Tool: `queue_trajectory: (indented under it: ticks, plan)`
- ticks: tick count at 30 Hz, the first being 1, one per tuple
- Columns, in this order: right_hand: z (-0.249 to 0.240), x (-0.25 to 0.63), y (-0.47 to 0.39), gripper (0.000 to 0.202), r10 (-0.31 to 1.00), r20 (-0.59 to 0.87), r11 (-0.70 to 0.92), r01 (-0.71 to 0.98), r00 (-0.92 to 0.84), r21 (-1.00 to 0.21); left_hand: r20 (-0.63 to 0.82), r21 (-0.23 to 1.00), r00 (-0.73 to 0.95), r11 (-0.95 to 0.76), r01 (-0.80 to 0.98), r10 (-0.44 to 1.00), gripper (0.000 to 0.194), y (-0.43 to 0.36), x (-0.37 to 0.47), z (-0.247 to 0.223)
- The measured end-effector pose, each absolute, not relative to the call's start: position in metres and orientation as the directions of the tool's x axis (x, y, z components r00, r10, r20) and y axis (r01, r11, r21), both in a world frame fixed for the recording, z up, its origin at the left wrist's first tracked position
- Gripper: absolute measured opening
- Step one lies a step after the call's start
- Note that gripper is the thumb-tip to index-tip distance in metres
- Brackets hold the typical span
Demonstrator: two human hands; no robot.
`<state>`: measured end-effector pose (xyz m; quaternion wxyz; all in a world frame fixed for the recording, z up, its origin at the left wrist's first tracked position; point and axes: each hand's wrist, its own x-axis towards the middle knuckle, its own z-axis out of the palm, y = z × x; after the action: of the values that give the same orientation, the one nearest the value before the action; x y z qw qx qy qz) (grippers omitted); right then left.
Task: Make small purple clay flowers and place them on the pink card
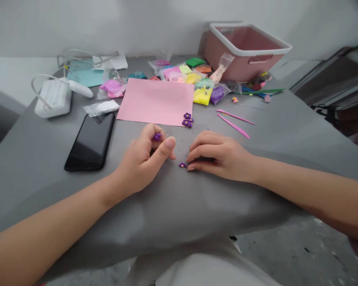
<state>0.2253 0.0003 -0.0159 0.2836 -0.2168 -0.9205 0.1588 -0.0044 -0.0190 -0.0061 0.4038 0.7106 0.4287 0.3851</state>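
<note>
My left hand (146,161) is curled above the table, its fingers closed around a small lump of purple clay (156,137). The thumb of this hand points up and to the right. On the table between my hands lies a tiny purple clay flower (182,165) with a pale centre. My right hand (214,155) rests beside it, its thumb and index fingertips pinched in at the flower's right edge. Farther back, several finished-looking purple clay flowers (187,120) with yellow centres sit at the lower right corner of a pink sheet (156,101).
A black phone (90,143) lies to the left, near a white power strip (54,97). Bags of coloured clay (203,95) line the back, before a pink basket (226,55). Two pink modelling tools (234,125) lie to the right. Small crumbs dot the grey table (167,214).
</note>
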Motion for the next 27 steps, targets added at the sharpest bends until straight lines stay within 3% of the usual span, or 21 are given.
queue_trajectory:
  ticks: [4,27]
  plan:
    - [-0.016,0.224,0.002,0.012,0.498,0.426,0.847,0.318,-0.755,-0.427,0.231,0.810,0.358,-0.382,0.444,0.905,0.020,-0.024,-0.003,-0.001]
    - [-0.017,0.223,0.001,0.013,0.470,0.461,0.866,0.295,-0.753,-0.403,0.205,0.743,0.366,-0.387,0.546,0.908,0.025,-0.033,0.000,0.005]
